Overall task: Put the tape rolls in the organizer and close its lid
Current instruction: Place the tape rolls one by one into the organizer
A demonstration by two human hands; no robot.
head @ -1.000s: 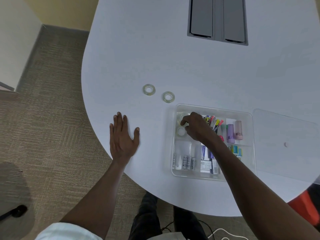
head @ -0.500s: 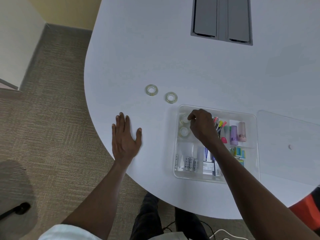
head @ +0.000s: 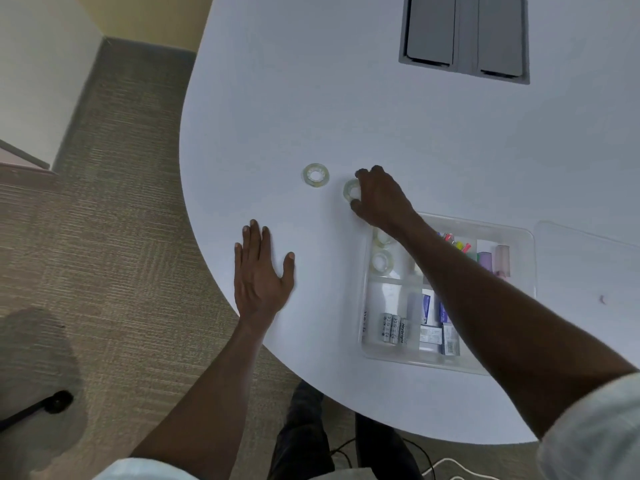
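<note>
Hands differed: the right hand (head: 375,195) pinched a tape roll (head: 350,190) by its rim on the worktop (head: 346,98), beside the organizer (head: 519,367); the left hand (head: 261,277) lay flat, unclenched. Light, rigid and probably slick, the roll wanted an outer-edge grip.

The big white bench (head: 346,98) has a round edge. A grey hatch (head: 464,34) with two flaps sits in its top. Under the bench is a brown carpet (head: 114,220). A black stick (head: 38,407) with a round end lies on the carpet. A white cord (head: 446,467) curls on the floor.
</note>
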